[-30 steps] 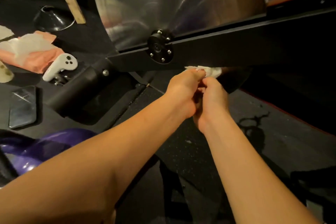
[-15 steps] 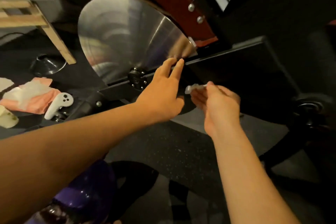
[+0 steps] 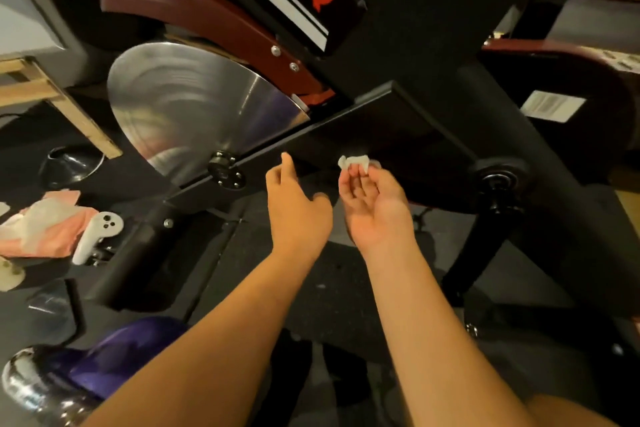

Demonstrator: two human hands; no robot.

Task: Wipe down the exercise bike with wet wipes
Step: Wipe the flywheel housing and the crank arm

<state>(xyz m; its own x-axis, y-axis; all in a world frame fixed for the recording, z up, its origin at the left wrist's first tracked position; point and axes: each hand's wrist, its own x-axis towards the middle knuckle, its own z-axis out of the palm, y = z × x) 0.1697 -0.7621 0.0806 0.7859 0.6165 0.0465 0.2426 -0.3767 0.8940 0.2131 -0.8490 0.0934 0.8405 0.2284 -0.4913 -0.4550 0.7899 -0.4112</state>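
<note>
Around: white controller (image 3: pixel 98 236) at 8 o'clock, purple kettlebell (image 3: pixel 114 364) at 7 | Container: pink pack (image 3: pixel 52 236) at 9 o'clock, white sheet on top, perhaps a wipe | exercise bike (image 3: pixel 381 128) at centre, frame bar lying from 8 to 2 o'clock, flywheel (image 3: pixel 194 114) at 10 | left hand (image 3: pixel 298 215) open, fingers loose | right hand (image 3: pixel 375 208) pinching crumpled wet wipe (image 3: pixel 353 161) just beside bar

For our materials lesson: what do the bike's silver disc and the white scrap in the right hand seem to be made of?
Silver disc: probably metal, brushed and glossy, given circular streaks and mirror-like reflections. White scrap: probably paper or nonwoven cloth, matte, crumpled where the right hand pinches it.
</note>
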